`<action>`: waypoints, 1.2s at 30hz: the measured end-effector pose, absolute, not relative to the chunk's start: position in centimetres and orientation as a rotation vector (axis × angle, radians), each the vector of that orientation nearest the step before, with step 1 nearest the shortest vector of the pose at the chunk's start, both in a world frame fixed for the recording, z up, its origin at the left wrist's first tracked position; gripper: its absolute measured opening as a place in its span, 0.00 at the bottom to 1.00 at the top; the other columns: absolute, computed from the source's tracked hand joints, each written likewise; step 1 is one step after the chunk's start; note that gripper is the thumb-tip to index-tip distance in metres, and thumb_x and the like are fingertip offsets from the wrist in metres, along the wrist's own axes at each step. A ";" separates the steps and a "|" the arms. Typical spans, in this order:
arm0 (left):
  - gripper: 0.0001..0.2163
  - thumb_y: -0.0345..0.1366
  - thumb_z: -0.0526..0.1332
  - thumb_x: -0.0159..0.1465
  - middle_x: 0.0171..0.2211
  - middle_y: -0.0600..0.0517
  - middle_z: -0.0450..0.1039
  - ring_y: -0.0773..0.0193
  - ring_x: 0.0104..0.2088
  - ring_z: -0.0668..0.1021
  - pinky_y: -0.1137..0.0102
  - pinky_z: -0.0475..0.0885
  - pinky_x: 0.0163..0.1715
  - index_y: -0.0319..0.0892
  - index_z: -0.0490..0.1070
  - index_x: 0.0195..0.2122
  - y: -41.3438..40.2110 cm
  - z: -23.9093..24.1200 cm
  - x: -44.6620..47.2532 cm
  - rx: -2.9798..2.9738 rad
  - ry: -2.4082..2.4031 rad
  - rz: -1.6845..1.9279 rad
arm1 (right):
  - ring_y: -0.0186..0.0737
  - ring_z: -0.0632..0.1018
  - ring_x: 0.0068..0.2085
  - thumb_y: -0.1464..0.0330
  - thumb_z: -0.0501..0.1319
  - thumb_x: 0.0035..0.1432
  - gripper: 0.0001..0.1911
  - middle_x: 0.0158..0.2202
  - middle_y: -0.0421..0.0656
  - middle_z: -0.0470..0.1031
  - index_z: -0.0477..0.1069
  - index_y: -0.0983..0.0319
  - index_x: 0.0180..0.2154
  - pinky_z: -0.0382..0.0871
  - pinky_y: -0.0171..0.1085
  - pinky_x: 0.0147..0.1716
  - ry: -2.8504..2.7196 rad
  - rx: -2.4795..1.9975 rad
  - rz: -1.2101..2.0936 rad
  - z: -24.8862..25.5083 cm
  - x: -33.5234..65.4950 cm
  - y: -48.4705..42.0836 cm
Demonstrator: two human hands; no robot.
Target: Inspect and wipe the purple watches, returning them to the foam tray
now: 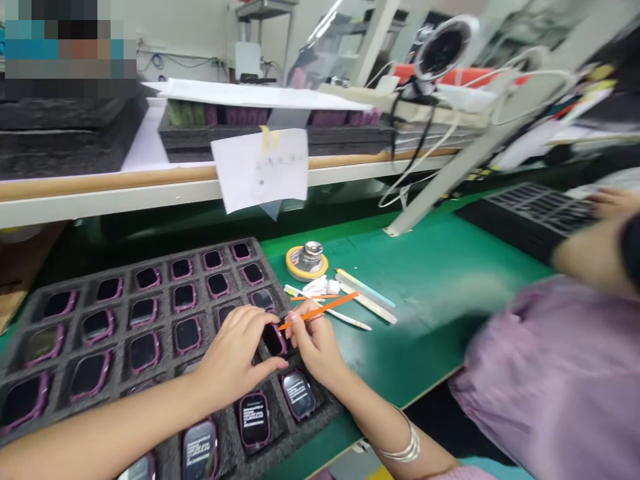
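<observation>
My left forearm hides several purple-framed rectangular watches [187, 335] in the dark grey foam tray [166, 311]; its back row counts six. My left hand [240, 348], thumb and fingers apart, frames one dark-screened watch [275, 341]. My right hand [319, 347] pinches one slender orange stick [333, 305], its tip at that watch.

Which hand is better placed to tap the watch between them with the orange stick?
Probably the right hand: it holds the orange stick, tip by the watch. The left hand is beside it, without a stick.
</observation>
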State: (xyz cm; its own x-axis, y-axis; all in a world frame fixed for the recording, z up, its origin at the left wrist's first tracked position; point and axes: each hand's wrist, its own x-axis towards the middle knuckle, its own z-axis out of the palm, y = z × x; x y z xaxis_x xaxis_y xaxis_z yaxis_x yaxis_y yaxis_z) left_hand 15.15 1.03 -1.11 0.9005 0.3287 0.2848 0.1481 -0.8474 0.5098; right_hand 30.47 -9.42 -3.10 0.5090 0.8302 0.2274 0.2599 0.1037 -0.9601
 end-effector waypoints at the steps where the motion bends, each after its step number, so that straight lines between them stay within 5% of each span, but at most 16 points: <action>1: 0.23 0.44 0.68 0.63 0.54 0.43 0.72 0.46 0.57 0.73 0.46 0.70 0.56 0.44 0.63 0.55 1.2 -1.2 15.2 2.591 0.328 0.506 | 0.32 0.68 0.20 0.51 0.52 0.70 0.19 0.22 0.35 0.68 0.62 0.57 0.32 0.63 0.33 0.22 -0.986 -1.451 0.539 -3.2 30.5 -9.3; 6: 0.21 0.42 0.66 0.65 0.54 0.45 0.72 0.46 0.59 0.72 0.46 0.70 0.58 0.46 0.64 0.57 2.6 -1.6 15.6 2.663 0.249 0.515 | 0.30 0.65 0.17 0.51 0.47 0.72 0.18 0.23 0.33 0.67 0.61 0.57 0.37 0.61 0.32 0.20 -0.930 -1.434 0.499 -3.5 30.6 -8.1; 13: 0.18 0.42 0.63 0.65 0.52 0.45 0.75 0.47 0.57 0.74 0.48 0.71 0.56 0.44 0.68 0.55 6.6 -1.5 16.5 2.761 0.148 0.572 | 0.29 0.68 0.21 0.51 0.51 0.70 0.18 0.30 0.38 0.72 0.66 0.58 0.39 0.63 0.33 0.22 -0.976 -1.406 0.451 -3.2 30.8 -4.8; 22: 0.09 0.35 0.58 0.70 0.52 0.48 0.75 0.53 0.56 0.75 0.53 0.70 0.59 0.48 0.75 0.48 4.9 0.2 15.8 2.776 -0.134 0.570 | 0.28 0.68 0.20 0.49 0.54 0.69 0.22 0.28 0.35 0.71 0.67 0.62 0.40 0.66 0.32 0.22 -0.806 -1.315 0.445 -3.2 30.9 -5.5; 29: 0.17 0.46 0.63 0.66 0.63 0.36 0.63 0.39 0.66 0.64 0.41 0.65 0.62 0.42 0.74 0.51 -0.1 -0.2 15.1 2.781 -0.110 0.339 | 0.32 0.72 0.20 0.44 0.56 0.64 0.24 0.22 0.37 0.72 0.66 0.58 0.33 0.68 0.33 0.22 -0.720 -1.335 0.451 -1.7 30.2 -10.3; 36: 0.11 0.37 0.63 0.67 0.58 0.44 0.70 0.46 0.65 0.67 0.41 0.62 0.64 0.49 0.74 0.50 -0.3 -0.6 13.5 2.623 0.160 0.422 | 0.31 0.73 0.18 0.47 0.59 0.64 0.22 0.21 0.36 0.72 0.65 0.58 0.32 0.68 0.31 0.18 -0.698 -1.389 0.479 -1.8 28.8 -13.6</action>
